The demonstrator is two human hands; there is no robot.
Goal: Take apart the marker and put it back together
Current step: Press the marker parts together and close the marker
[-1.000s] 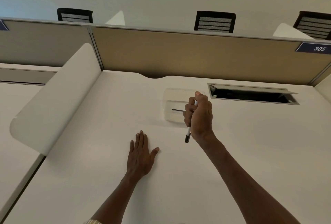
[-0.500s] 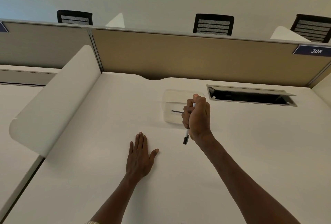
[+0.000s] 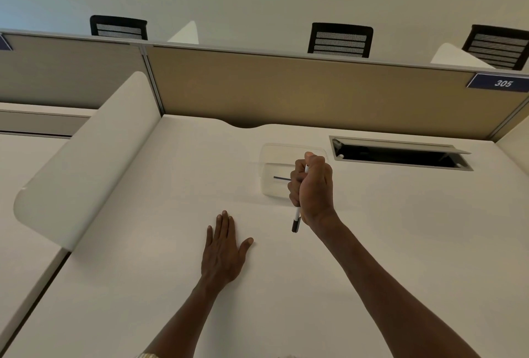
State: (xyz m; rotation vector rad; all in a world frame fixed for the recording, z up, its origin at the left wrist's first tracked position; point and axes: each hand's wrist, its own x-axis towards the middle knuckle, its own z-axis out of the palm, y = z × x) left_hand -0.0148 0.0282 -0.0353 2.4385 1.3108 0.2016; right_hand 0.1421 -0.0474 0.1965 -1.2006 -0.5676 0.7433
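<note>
My right hand (image 3: 313,189) is closed in a fist around a white marker (image 3: 296,219) with a black cap. The capped end points down and toward me below the fist, and the white tail shows above the fingers. The hand hovers over the near edge of a clear plastic tray (image 3: 282,154), in which a thin dark rod lies (image 3: 281,178). My left hand (image 3: 224,249) rests flat on the white desk (image 3: 143,271), palm down, fingers together, holding nothing.
A rectangular cable hatch (image 3: 400,156) stands open at the back right of the desk. A tan partition (image 3: 286,91) runs along the back, and a white curved side divider (image 3: 86,157) bounds the left. Black chair backs show behind the partition.
My right hand with the marker has shifted slightly toward me and down; the left hand stays flat on the desk.
</note>
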